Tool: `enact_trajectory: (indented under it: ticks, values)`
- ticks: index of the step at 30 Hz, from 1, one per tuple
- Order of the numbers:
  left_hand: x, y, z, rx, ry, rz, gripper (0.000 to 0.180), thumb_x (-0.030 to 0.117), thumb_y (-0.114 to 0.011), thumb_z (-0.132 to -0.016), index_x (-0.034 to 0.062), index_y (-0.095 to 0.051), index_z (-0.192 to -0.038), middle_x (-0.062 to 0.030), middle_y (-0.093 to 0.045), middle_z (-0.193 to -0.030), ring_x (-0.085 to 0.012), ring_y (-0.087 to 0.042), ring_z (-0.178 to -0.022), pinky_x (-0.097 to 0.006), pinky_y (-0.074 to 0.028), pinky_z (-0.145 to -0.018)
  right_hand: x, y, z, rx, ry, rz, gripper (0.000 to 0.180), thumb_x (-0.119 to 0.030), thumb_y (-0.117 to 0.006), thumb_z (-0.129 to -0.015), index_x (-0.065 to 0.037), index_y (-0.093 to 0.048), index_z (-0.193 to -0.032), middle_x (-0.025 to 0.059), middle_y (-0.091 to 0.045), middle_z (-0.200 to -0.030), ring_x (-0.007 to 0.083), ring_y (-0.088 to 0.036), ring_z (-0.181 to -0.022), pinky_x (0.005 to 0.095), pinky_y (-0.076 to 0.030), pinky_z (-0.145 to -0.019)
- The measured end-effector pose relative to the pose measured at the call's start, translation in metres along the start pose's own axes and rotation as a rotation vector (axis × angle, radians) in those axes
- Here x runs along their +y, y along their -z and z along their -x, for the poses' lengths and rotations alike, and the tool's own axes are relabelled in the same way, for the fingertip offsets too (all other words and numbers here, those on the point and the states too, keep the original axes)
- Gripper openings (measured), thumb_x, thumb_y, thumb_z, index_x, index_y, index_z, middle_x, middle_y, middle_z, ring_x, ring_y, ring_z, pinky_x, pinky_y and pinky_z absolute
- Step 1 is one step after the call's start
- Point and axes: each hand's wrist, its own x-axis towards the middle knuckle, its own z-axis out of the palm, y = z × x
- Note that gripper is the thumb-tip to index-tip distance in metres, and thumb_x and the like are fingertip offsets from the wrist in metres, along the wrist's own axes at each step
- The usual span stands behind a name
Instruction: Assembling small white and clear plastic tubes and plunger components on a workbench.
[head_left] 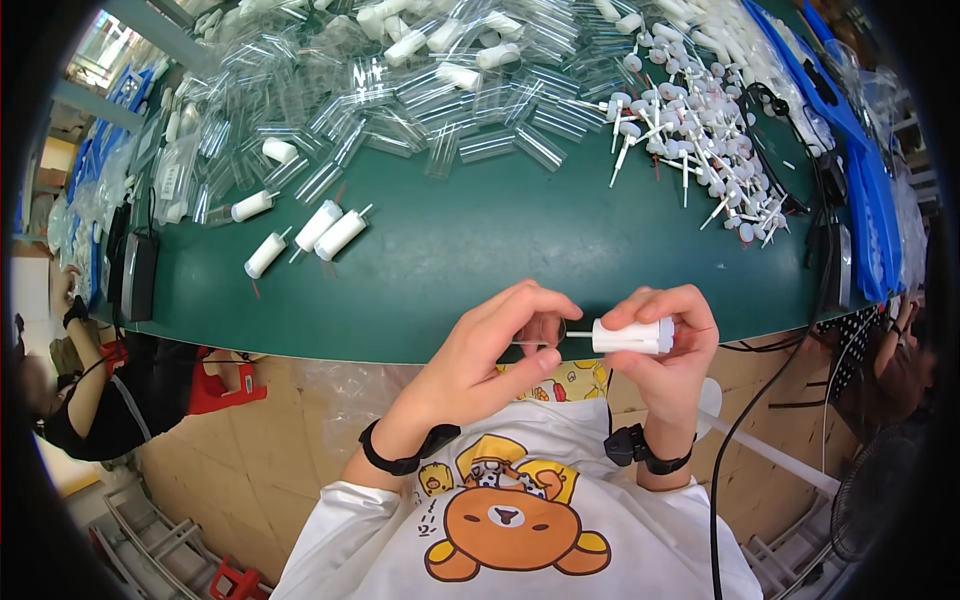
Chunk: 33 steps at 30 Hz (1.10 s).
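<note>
Just past the table's front edge, my left hand (478, 352) curls around a short clear plastic tube (541, 331), which its fingers partly cover. Facing it, my right hand (676, 345) grips a white cylinder (620, 338) with a pale bluish end cap. A thin white stem sticks out of the cylinder to the left, and its tip reaches the tube's near end. Whether the tip is inside the tube I cannot tell. Several similar white cylinders with stems (341, 236) lie on the green table (450, 240) at left.
A big heap of clear tubes (480, 110) covers the far side. White stemmed parts with round heads (720, 150) are piled at right. Black cables (822, 270) and a blue rack (868, 200) stand along the right edge. Another person's arm (88, 365) shows at far left.
</note>
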Motion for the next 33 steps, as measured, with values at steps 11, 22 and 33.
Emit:
enact_trajectory:
  ticks: [11, 22, 33]
  values:
    - [0.002, -0.003, -0.003, -0.057, -0.033, -0.128, 0.03, 0.013, -0.068, -0.073, 0.0034, -0.056, -0.098, -0.0049, -0.048, -0.075, -0.0158, -0.046, -0.062, -0.027, -0.039, -0.055, 0.003, -0.008, -0.005, -0.106, 0.062, 0.054, 0.036, 0.01, -0.075, -0.064, 0.0, -0.053, -0.091, 0.0172, -0.065, -0.088, 0.0225, -0.061, -0.088, 0.033, -0.052, -0.075]
    - [0.003, 0.002, -0.004, -0.135, 0.004, -0.188, 0.024, 0.009, -0.066, -0.074, 0.0006, -0.055, -0.092, -0.0086, -0.051, -0.078, -0.0233, -0.054, -0.068, -0.032, -0.044, -0.059, -0.004, -0.009, -0.013, -0.203, 0.06, 0.329, 0.031, 0.006, -0.078, -0.062, -0.001, -0.059, -0.087, 0.0109, -0.067, -0.084, 0.0181, -0.061, -0.082, 0.0282, -0.049, -0.069]
    - [-0.008, 0.006, -0.004, -0.169, -0.06, -0.295, 0.026, 0.015, -0.066, -0.072, 0.0022, -0.047, -0.084, -0.0103, -0.047, -0.074, -0.0304, -0.049, -0.067, -0.035, -0.041, -0.058, 0.001, -0.042, 0.004, 0.053, -0.016, 0.308, 0.029, 0.003, -0.077, -0.064, 0.0, -0.061, -0.087, 0.0097, -0.067, -0.084, 0.017, -0.061, -0.079, 0.0279, -0.049, -0.069]
